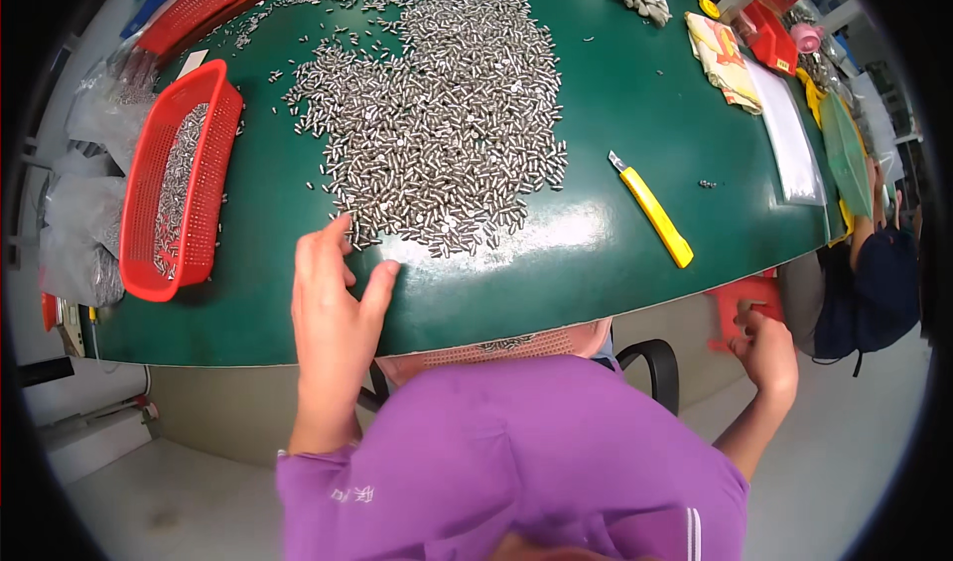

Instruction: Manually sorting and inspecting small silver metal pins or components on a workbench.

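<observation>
While the left hand (333, 308) lies spread beside the metal pins (437, 134), these small, hard, smooth pieces likely roll; sweep them together. Right hand (766, 348) grasps a red basket (740, 298).

The small pins (437, 134) look like bare metal, silver and shiny, with smooth sides. The table (615, 94) has a dark green top, smooth and glossy, with a pale reflection near its front edge. The red basket (213, 164) is perforated plastic with a slight shine. The yellow knife (655, 213) has a smooth plastic body. The purple sleeve (328, 491) is soft matt cloth.
</observation>
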`<action>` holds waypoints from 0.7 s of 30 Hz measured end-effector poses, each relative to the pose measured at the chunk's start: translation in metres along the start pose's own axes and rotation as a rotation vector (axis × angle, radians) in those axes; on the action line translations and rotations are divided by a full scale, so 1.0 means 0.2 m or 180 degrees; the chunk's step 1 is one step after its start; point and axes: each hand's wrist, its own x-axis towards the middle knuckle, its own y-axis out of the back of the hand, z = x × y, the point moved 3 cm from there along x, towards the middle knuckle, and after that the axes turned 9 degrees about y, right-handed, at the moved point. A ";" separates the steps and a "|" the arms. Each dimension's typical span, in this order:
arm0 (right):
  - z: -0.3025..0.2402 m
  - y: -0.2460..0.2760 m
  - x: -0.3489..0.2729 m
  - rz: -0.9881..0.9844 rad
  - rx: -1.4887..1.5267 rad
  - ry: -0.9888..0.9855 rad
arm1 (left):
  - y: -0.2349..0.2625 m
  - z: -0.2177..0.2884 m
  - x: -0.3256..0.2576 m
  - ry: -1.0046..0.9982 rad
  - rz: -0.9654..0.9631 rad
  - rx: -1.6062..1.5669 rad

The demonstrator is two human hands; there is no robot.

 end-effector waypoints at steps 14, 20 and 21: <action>-1.18 -0.27 0.46 0.0755 0.1410 0.3014 | -0.25 0.19 -0.06 -0.0727 -0.0588 -0.0890; -1.24 -0.31 0.46 0.0884 0.1541 0.2993 | -0.27 0.19 -0.07 -0.0752 -0.0547 -0.1028; -1.24 -0.32 0.46 0.0859 0.1547 0.2988 | -0.27 0.18 -0.07 -0.0769 -0.0568 -0.1038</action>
